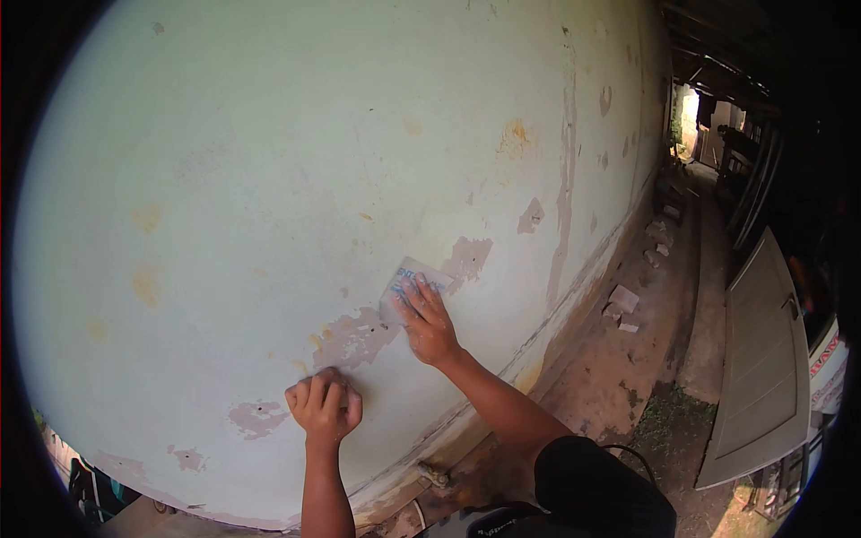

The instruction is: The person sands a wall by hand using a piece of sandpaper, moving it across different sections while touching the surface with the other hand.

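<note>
My right hand (429, 321) lies with spread fingers over a pale sheet (408, 278) with blue print, pressing it flat against the wall (296, 161). Below and to the left, my left hand (324, 403) rests at the wall with its fingers curled. Whatever those fingers hold, if anything, is hidden. Between and around the hands, the pale green paint has patches of exposed grey-brown surface (354, 339). Another bare patch (470, 260) is just right of the sheet. Yellowish stains mark the wall at the left and upper right.
Broken pale blocks (623, 299) lie on the ground along the wall's foot at the right. A detached-looking door panel (762, 368) leans at the far right. A narrow passage (704, 242) runs back beside the wall under a dark roof.
</note>
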Motion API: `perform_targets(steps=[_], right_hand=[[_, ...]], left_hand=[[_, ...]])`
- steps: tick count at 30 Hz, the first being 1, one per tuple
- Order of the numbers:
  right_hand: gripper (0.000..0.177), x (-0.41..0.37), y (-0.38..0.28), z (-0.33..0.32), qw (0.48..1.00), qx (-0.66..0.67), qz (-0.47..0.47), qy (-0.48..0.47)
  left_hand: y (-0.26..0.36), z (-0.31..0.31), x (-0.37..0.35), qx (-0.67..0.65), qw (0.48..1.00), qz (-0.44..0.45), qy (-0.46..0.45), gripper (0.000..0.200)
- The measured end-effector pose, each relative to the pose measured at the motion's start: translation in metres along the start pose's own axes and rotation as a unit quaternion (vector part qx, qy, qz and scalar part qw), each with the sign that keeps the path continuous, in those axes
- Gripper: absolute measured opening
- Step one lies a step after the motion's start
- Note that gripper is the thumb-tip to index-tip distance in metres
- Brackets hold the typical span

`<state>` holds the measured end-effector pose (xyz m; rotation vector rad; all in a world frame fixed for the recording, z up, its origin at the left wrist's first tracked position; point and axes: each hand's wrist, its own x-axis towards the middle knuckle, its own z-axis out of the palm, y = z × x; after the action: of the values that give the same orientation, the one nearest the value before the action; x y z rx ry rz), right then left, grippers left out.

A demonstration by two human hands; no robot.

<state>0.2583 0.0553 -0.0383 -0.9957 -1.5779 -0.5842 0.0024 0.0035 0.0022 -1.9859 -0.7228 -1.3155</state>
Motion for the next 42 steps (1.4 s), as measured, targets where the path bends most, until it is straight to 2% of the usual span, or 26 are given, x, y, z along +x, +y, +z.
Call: perform_targets(steps=[3,5,7,10,13,14,16,17,19,20,22,26,28,32,34,37,39,40,42], right_hand=[[0.048,0.011,0.034,-0.017,0.997,-0.051,-0.059,-0.011],[0.050,0.047,0.036,-0.031,0.998,-0.064,-0.027,0.003],[0.055,0.084,0.028,-0.037,0.977,0.017,0.146,0.156],[0.060,0.080,0.006,-0.018,0.977,0.024,0.130,0.166],[0.060,0.019,-0.006,-0.006,0.999,0.031,0.026,0.025],[0.060,0.012,0.007,-0.010,0.999,0.031,0.026,0.028],[0.060,0.011,0.031,-0.027,0.999,-0.016,-0.015,-0.041],[0.060,0.020,0.039,-0.030,0.999,-0.019,-0.015,-0.040],[0.060,0.059,0.043,-0.047,0.991,0.021,0.116,0.067],[0.060,0.071,0.040,-0.050,0.991,0.019,0.116,0.067],[0.063,0.088,0.029,-0.041,0.970,0.038,0.168,0.174],[0.061,0.024,-0.013,-0.007,0.986,0.034,0.122,0.113],[0.064,-0.007,-0.011,-0.003,0.998,0.032,0.051,0.028],[0.061,0.041,0.022,-0.025,0.997,0.014,0.059,0.042],[0.059,0.087,0.020,-0.044,0.969,0.043,0.190,0.150],[0.057,0.090,0.007,-0.034,0.967,0.034,0.191,0.166],[0.057,0.041,-0.009,-0.007,0.971,0.048,0.178,0.154],[0.057,0.005,-0.019,0.008,0.981,0.051,0.143,0.124],[0.057,-0.013,-0.018,0.012,0.988,0.054,0.107,0.094]], left_hand=[[-0.002,0.001,-0.004,-0.011,1.000,0.003,-0.009,0.014],[-0.002,-0.001,-0.005,-0.013,1.000,0.003,-0.011,0.014],[-0.001,0.001,-0.003,-0.012,1.000,-0.001,-0.009,0.014],[-0.001,0.000,-0.005,-0.014,1.000,0.000,-0.010,0.014],[-0.002,0.001,-0.003,-0.015,1.000,0.001,-0.006,0.014],[-0.002,0.001,-0.005,-0.010,1.000,0.003,-0.007,0.014],[-0.002,0.002,-0.003,-0.006,1.000,0.005,-0.004,0.014],[-0.002,0.002,-0.002,-0.005,1.000,0.005,-0.004,0.014],[-0.001,0.001,-0.003,-0.007,1.000,0.005,-0.006,0.014],[-0.001,0.001,-0.003,-0.009,1.000,0.004,-0.004,0.014],[-0.001,0.002,-0.004,-0.013,1.000,0.004,-0.003,0.014],[-0.002,0.002,-0.005,-0.013,1.000,0.003,-0.005,0.014],[-0.003,0.000,-0.006,-0.013,1.000,0.006,-0.009,0.013],[-0.003,0.001,-0.005,-0.012,1.000,0.016,-0.003,0.013],[-0.002,0.002,-0.005,-0.010,1.000,0.013,-0.001,0.013],[-0.002,0.003,-0.005,-0.015,1.000,0.011,0.000,0.013],[-0.002,0.002,-0.005,-0.014,1.000,0.011,0.001,0.013],[-0.003,0.002,-0.005,-0.015,1.000,0.011,0.002,0.013],[-0.004,0.001,-0.007,-0.017,1.000,0.014,-0.003,0.013]])
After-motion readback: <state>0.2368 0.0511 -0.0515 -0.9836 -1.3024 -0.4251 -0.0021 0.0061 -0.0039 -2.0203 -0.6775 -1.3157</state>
